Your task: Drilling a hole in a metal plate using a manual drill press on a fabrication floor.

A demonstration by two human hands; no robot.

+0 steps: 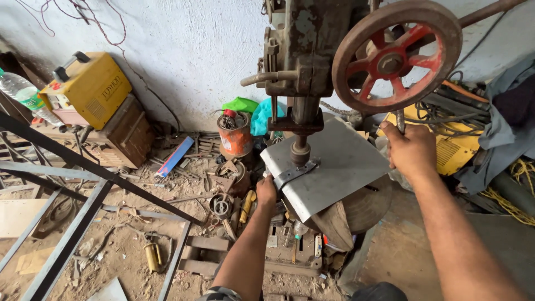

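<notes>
An old pillar drill (pixel 304 61) stands against the white wall, its chuck (pixel 301 151) down over a small flat metal bracket (pixel 296 172). The bracket lies on a grey metal sheet (pixel 340 167) that covers the drill table. My left hand (pixel 267 192) grips the near end of the bracket at the sheet's left edge. My right hand (pixel 411 149) is closed around a feed lever handle (pixel 400 120) below the rusty red-spoked handwheel (pixel 397 56).
A yellow welding machine (pixel 89 86) sits on a crate at left, beside a plastic bottle (pixel 22 92). An orange tin (pixel 235 136) of scrap, loose metal parts and a steel frame (pixel 83 212) litter the dusty floor. Cables and cloth pile up at right.
</notes>
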